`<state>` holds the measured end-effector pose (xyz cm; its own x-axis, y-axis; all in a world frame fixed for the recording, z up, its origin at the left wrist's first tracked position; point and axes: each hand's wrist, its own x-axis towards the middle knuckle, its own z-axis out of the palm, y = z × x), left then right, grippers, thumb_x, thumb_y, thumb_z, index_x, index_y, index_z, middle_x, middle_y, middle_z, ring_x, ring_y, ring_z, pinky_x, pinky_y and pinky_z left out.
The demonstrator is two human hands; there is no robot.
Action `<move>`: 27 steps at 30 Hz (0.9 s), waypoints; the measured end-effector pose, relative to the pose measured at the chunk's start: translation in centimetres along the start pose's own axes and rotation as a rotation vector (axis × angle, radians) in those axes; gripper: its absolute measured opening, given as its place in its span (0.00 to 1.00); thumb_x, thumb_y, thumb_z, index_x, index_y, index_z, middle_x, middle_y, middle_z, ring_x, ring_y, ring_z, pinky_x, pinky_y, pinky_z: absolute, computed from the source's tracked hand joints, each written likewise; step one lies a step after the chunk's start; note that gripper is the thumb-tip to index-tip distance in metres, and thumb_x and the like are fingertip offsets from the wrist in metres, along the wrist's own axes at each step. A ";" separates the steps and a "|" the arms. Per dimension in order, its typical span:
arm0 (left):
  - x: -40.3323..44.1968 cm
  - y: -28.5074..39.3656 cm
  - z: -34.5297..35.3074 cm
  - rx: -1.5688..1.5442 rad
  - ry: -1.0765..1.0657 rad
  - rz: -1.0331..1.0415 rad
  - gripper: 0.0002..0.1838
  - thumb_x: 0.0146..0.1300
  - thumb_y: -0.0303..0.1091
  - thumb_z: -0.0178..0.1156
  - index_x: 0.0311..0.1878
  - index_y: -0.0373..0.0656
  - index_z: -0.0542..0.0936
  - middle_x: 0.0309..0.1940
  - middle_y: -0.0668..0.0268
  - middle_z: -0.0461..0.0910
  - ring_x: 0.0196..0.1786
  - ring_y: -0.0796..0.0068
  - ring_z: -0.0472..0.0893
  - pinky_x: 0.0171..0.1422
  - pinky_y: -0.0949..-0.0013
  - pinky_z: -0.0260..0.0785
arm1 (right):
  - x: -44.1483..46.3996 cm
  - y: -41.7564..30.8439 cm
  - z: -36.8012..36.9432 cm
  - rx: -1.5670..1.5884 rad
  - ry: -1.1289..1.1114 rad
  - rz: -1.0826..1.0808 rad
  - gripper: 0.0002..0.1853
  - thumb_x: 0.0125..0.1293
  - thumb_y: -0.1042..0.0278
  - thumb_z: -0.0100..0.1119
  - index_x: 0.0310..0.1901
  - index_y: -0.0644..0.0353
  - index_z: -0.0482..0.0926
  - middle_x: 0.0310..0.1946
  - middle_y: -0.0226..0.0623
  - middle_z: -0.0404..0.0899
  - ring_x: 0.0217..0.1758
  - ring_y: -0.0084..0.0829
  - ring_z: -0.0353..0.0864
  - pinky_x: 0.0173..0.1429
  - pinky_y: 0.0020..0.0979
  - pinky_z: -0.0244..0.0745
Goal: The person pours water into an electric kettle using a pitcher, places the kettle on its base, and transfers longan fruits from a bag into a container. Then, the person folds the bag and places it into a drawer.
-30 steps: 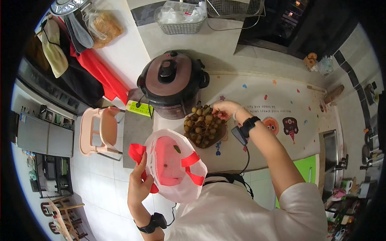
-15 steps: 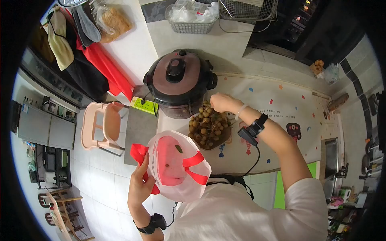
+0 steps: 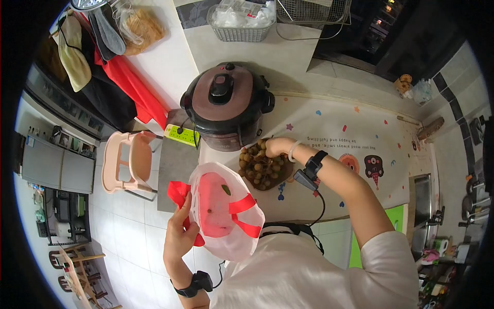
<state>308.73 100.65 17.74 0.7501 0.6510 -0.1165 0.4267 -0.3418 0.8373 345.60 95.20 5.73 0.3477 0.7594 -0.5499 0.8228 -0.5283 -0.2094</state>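
Note:
My left hand (image 3: 181, 226) is closed around a red handle of a white bag (image 3: 242, 246). The bag's mouth faces up, and a second red handle hangs across its right side. Inside I see a green leaf (image 3: 226, 190) and a small brown speck on the reddish wall. My right hand (image 3: 278, 147) is curled over the upper right of a bunch of longans (image 3: 260, 166), its fingertips partly hidden among the fruit and stems. The longans lie heaped in a brown shallow bowl (image 3: 280, 180) on the counter.
A dark electric pressure cooker (image 3: 226, 108) stands just behind the longans. To its left lies a green power strip (image 3: 181, 135). The patterned counter mat (image 3: 329, 123) stretches right toward a sink (image 3: 423, 201). A pink high chair (image 3: 126, 162) stands on the floor at left.
My right hand has moved down and slightly left, from above the longans onto them. The raised fruit beneath it now sits lower. My left hand still holds the bag in nearly the same place.

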 end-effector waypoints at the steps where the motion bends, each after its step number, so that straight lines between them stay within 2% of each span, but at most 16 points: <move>1: 0.0 0.1 0.0 0.009 0.004 0.012 0.40 0.43 0.14 0.49 0.67 0.39 0.64 0.29 0.67 0.68 0.29 0.78 0.67 0.37 0.78 0.65 | -0.3 -0.2 -0.3 0.016 -0.085 0.064 0.16 0.53 0.65 0.51 0.38 0.67 0.81 0.37 0.51 0.81 0.40 0.45 0.81 0.43 0.41 0.74; 3: -0.2 0.4 -0.2 0.016 0.007 0.003 0.40 0.43 0.13 0.49 0.66 0.39 0.64 0.31 0.65 0.70 0.29 0.78 0.68 0.37 0.78 0.65 | -1.8 -1.2 -2.2 -0.020 -0.216 0.098 0.14 0.50 0.66 0.54 0.35 0.65 0.81 0.34 0.48 0.81 0.36 0.42 0.80 0.41 0.41 0.73; 6: -0.4 0.0 -0.3 0.010 0.015 0.009 0.40 0.42 0.13 0.49 0.66 0.39 0.64 0.38 0.60 0.74 0.29 0.77 0.68 0.37 0.78 0.65 | -1.6 -1.0 -2.8 0.004 -0.275 0.107 0.13 0.52 0.64 0.56 0.34 0.64 0.82 0.34 0.48 0.81 0.37 0.42 0.81 0.41 0.40 0.74; 8: -0.5 0.1 -0.5 -0.002 0.026 0.026 0.40 0.42 0.13 0.49 0.66 0.39 0.64 0.42 0.57 0.76 0.30 0.77 0.69 0.37 0.78 0.65 | -3.7 -0.3 -4.0 -0.173 0.149 -0.004 0.13 0.56 0.62 0.56 0.34 0.64 0.82 0.35 0.48 0.82 0.39 0.43 0.82 0.42 0.40 0.76; 9: -0.5 0.4 -0.5 -0.012 0.012 0.003 0.39 0.42 0.13 0.49 0.66 0.39 0.64 0.46 0.56 0.75 0.30 0.77 0.69 0.37 0.78 0.65 | -5.6 -1.3 -5.3 -0.197 0.228 -0.068 0.14 0.60 0.60 0.56 0.36 0.63 0.82 0.36 0.48 0.81 0.41 0.46 0.82 0.45 0.39 0.76; 10: -0.4 0.6 -0.6 -0.024 -0.005 -0.019 0.39 0.42 0.13 0.49 0.66 0.39 0.64 0.49 0.54 0.75 0.31 0.78 0.69 0.38 0.78 0.65 | -7.2 -2.4 -6.4 -0.141 0.230 -0.153 0.15 0.60 0.59 0.54 0.34 0.64 0.81 0.32 0.49 0.80 0.37 0.47 0.81 0.42 0.40 0.75; 11: -0.4 0.5 -0.5 -0.027 0.007 0.023 0.39 0.43 0.13 0.49 0.66 0.39 0.65 0.49 0.55 0.76 0.32 0.78 0.70 0.38 0.79 0.65 | -8.9 -3.7 -7.5 -0.085 0.231 -0.236 0.16 0.60 0.59 0.53 0.33 0.66 0.80 0.28 0.51 0.80 0.33 0.48 0.80 0.40 0.41 0.74; 13: -0.2 0.5 -0.2 -0.050 0.023 0.056 0.39 0.43 0.13 0.49 0.66 0.39 0.65 0.47 0.56 0.76 0.32 0.79 0.69 0.39 0.79 0.65 | -14.3 -8.0 -10.1 0.024 -0.037 -0.605 0.13 0.58 0.62 0.51 0.29 0.66 0.77 0.25 0.51 0.77 0.27 0.47 0.77 0.36 0.41 0.71; 14: -0.1 0.7 0.0 -0.073 0.034 0.100 0.39 0.43 0.13 0.49 0.66 0.39 0.65 0.45 0.57 0.75 0.32 0.79 0.69 0.39 0.79 0.65 | -14.8 -9.0 -9.0 0.156 -0.169 -0.799 0.11 0.56 0.66 0.50 0.27 0.67 0.74 0.22 0.50 0.74 0.23 0.46 0.72 0.32 0.41 0.68; 15: 0.2 1.1 0.2 -0.074 0.031 0.100 0.39 0.43 0.13 0.49 0.66 0.39 0.65 0.45 0.57 0.75 0.32 0.79 0.69 0.39 0.79 0.65 | -15.3 -11.1 -8.3 0.096 -0.232 -0.977 0.10 0.55 0.68 0.51 0.28 0.69 0.74 0.22 0.51 0.74 0.24 0.45 0.73 0.32 0.41 0.68; 17: 0.6 2.2 0.5 -0.087 -0.056 0.013 0.38 0.44 0.13 0.49 0.66 0.39 0.65 0.39 0.61 0.73 0.30 0.80 0.68 0.39 0.79 0.64 | -13.2 -14.6 -2.2 -0.202 -0.261 -0.981 0.07 0.54 0.72 0.52 0.28 0.68 0.75 0.26 0.47 0.77 0.28 0.44 0.75 0.34 0.39 0.70; 19: 0.9 2.7 1.1 -0.069 -0.091 0.041 0.39 0.44 0.13 0.49 0.66 0.39 0.64 0.38 0.61 0.72 0.30 0.80 0.67 0.39 0.79 0.64 | -11.4 -19.3 1.2 -0.197 -0.444 -0.585 0.05 0.55 0.73 0.54 0.30 0.65 0.77 0.29 0.43 0.78 0.33 0.40 0.77 0.38 0.38 0.71; 21: 1.1 3.4 1.7 -0.046 -0.131 0.078 0.39 0.44 0.13 0.49 0.66 0.39 0.64 0.37 0.62 0.71 0.29 0.81 0.67 0.38 0.80 0.63 | -10.4 -17.4 3.3 0.255 -0.130 -1.147 0.07 0.55 0.70 0.56 0.33 0.62 0.78 0.31 0.41 0.80 0.35 0.36 0.79 0.41 0.38 0.72; 22: 1.0 3.6 2.0 -0.056 -0.123 0.140 0.39 0.44 0.13 0.49 0.66 0.39 0.64 0.35 0.63 0.71 0.29 0.80 0.66 0.37 0.80 0.63 | -7.9 -17.5 6.5 0.258 -0.109 -1.135 0.07 0.55 0.70 0.56 0.33 0.62 0.78 0.31 0.41 0.80 0.35 0.36 0.79 0.41 0.38 0.72; 24: 0.9 4.5 2.1 -0.061 -0.128 0.219 0.39 0.44 0.13 0.49 0.66 0.40 0.65 0.34 0.63 0.71 0.28 0.80 0.66 0.36 0.80 0.63 | -2.5 -19.2 13.7 0.245 -0.096 -0.680 0.18 0.48 0.65 0.66 0.45 0.52 0.81 0.38 0.40 0.82 0.41 0.33 0.82 0.44 0.35 0.76; 27: 0.3 5.0 1.8 -0.038 -0.082 0.194 0.40 0.43 0.14 0.50 0.66 0.40 0.65 0.28 0.66 0.66 0.26 0.78 0.64 0.33 0.78 0.62 | -1.4 -19.1 14.3 0.085 -0.100 -0.662 0.18 0.49 0.64 0.65 0.45 0.52 0.81 0.39 0.40 0.82 0.41 0.33 0.82 0.44 0.35 0.76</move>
<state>311.95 97.92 20.92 0.8557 0.5175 0.0068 0.2522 -0.4284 0.8677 322.94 98.83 -1.08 -0.2646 0.8967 -0.3549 0.8082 0.0054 -0.5889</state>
